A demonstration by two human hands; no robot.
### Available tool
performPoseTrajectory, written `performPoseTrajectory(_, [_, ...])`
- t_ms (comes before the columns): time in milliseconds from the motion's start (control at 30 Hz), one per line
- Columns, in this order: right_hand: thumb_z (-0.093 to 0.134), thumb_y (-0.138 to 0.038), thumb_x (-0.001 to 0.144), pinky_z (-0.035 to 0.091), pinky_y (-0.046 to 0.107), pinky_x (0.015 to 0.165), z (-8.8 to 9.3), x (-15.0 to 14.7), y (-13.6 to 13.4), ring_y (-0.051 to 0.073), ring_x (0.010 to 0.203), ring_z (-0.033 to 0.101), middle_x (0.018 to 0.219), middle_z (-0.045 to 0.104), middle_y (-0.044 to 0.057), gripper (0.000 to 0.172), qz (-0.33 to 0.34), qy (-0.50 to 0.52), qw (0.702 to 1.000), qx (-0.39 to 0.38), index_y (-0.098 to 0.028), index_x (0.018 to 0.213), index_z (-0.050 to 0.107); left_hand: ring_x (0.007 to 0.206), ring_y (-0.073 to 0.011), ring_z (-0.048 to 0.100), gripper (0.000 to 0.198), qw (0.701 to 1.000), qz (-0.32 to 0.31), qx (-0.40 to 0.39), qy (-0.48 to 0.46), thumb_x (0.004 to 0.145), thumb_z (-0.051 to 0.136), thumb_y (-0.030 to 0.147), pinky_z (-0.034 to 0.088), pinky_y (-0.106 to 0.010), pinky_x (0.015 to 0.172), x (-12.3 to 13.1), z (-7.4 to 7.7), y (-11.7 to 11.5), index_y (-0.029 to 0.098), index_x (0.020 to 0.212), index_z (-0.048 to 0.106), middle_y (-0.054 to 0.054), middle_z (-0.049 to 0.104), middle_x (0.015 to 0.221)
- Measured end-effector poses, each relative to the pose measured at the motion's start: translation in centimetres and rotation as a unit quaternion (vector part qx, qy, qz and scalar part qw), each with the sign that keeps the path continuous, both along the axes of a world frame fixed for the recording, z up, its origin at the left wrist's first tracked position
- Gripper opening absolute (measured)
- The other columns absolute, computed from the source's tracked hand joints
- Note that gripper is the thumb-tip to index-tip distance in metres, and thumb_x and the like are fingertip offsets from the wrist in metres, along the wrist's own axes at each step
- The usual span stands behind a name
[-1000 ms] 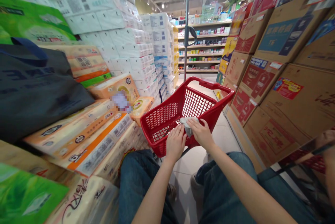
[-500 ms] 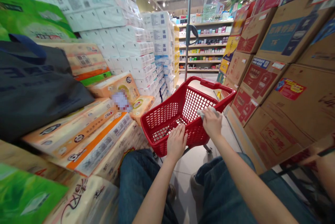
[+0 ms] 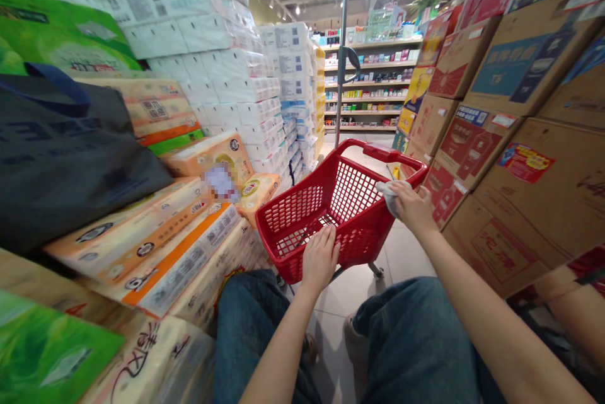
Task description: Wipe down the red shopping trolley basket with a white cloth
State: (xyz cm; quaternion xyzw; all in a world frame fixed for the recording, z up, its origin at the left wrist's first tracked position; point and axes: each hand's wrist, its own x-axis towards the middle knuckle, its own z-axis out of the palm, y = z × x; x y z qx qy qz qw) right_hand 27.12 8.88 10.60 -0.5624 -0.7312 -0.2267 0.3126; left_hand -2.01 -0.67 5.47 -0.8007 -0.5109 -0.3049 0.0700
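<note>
A red plastic wheeled shopping basket (image 3: 295, 208) with mesh walls stands in front of my jeans-clad knees (image 3: 406, 341), and nothing shows inside it. Its long red handle (image 3: 385, 152) lies folded towards the far end. My left hand (image 3: 321, 259) grips the near rim. My right hand (image 3: 411, 205) presses a crumpled white cloth (image 3: 390, 196) against the right rim, and the hand hides part of the cloth.
Wrapped tissue packs (image 3: 155, 253) and a dark tote bag (image 3: 66, 158) are piled close on the left, with white paper packs (image 3: 227, 63) behind. Printed cardboard cartons (image 3: 520, 70) stack on the right. Tiled floor (image 3: 373, 303) runs ahead to store shelves (image 3: 363, 89).
My right hand and the cloth have slid rightward from the basket's middle to its right rim. My left hand stays on the near rim, and the view has shifted slightly.
</note>
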Motion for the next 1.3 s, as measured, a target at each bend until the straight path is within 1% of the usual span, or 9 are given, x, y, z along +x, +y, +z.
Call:
performPoseTrajectory(67, [0.038,-0.017,0.092,0.02,0.047,0.106,0.0,0.6,0.7,0.023,0.126,0.051,0.133,0.061,0.009,0.038,-0.033,0.026,0.999,0.015,-0.021,0.123,0.058,0.129,-0.0224,0.05,0.042,1.0,0.003,0.004,-0.001,0.099,0.039,0.029,0.041,-0.041,0.108,0.1,0.0,0.0,0.017,0.139,0.045,-0.009,0.054,0.139])
performPoseTrajectory(167, [0.039,-0.016,0.091,0.023,0.046,0.105,-1.5,-2.8,-0.3,0.024,0.128,0.05,0.132,0.061,0.01,0.036,-0.05,0.056,0.997,0.023,-0.02,0.121,0.06,0.128,-0.0223,0.05,0.041,1.0,0.007,0.005,-0.003,0.099,0.039,0.029,0.041,-0.04,0.108,0.1,0.0,-0.1,0.017,0.139,0.045,-0.009,0.054,0.139])
performPoseTrajectory(333, [0.039,-0.015,0.092,0.025,0.043,0.107,-4.9,-12.5,-5.1,0.021,0.128,0.05,0.133,0.06,0.007,0.037,0.055,0.062,0.997,-0.011,-0.022,0.124,0.059,0.129,-0.0217,0.049,0.042,1.0,0.01,-0.001,0.0,0.099,0.041,0.03,0.041,-0.039,0.108,0.0,-0.1,-0.1,0.017,0.139,0.044,-0.009,0.054,0.139])
performPoseTrajectory(433, [0.039,-0.017,0.094,0.026,0.04,0.107,-5.6,-15.1,-6.8,0.019,0.129,0.05,0.134,0.059,0.007,0.039,0.106,0.044,0.993,-0.027,-0.022,0.128,0.056,0.13,-0.0224,0.048,0.043,1.0,0.006,-0.001,0.001,0.098,0.042,0.029,0.041,-0.04,0.108,-0.1,-0.2,0.0,0.016,0.139,0.044,-0.01,0.054,0.14])
performPoseTrajectory(600, [0.04,-0.018,0.093,0.021,0.043,0.11,-3.3,-9.4,-5.0,0.019,0.127,0.051,0.136,0.059,0.005,0.039,0.131,-0.042,0.99,-0.045,-0.025,0.128,0.056,0.13,-0.0225,0.048,0.043,1.0,-0.005,-0.009,-0.008,0.099,0.04,0.029,0.04,-0.041,0.109,-0.3,-0.2,-0.1,0.017,0.14,0.042,-0.008,0.053,0.141])
performPoseTrajectory(800, [0.039,-0.017,0.09,0.018,0.047,0.109,0.6,0.2,-0.2,0.022,0.126,0.051,0.133,0.061,0.007,0.04,-0.005,-0.009,1.0,-0.004,-0.023,0.124,0.059,0.129,-0.023,0.049,0.042,1.0,-0.003,-0.004,-0.012,0.1,0.038,0.029,0.04,-0.042,0.109,-0.1,-0.1,-0.1,0.018,0.14,0.043,-0.008,0.053,0.141])
performPoseTrajectory(933, [0.039,-0.015,0.089,0.023,0.046,0.107,-0.7,-2.5,-0.9,0.024,0.127,0.05,0.134,0.059,0.01,0.041,-0.048,0.026,0.998,0.009,-0.02,0.125,0.059,0.129,-0.0228,0.049,0.043,1.0,0.0,0.002,-0.015,0.1,0.038,0.029,0.041,-0.042,0.109,0.0,-0.2,-0.1,0.018,0.141,0.042,-0.008,0.054,0.14])
performPoseTrajectory(1167, [0.037,-0.014,0.092,0.028,0.04,0.107,-5.1,-14.0,-6.4,0.02,0.129,0.049,0.134,0.059,0.007,0.042,0.097,0.028,0.994,-0.031,-0.021,0.129,0.056,0.132,-0.0232,0.046,0.047,1.0,0.002,-0.016,0.014,0.096,0.044,0.026,0.04,-0.042,0.109,-0.3,-0.2,-0.1,0.017,0.142,0.04,-0.009,0.051,0.143])
performPoseTrajectory(1300, [0.039,-0.016,0.093,0.024,0.042,0.109,-4.1,-11.8,-6.1,0.019,0.128,0.05,0.136,0.058,0.005,0.04,0.134,-0.027,0.989,-0.053,-0.025,0.129,0.055,0.132,-0.0229,0.046,0.048,1.0,-0.001,-0.018,0.02,0.095,0.044,0.024,0.04,-0.042,0.109,-0.4,-0.3,-0.1,0.017,0.142,0.039,-0.01,0.05,0.144])
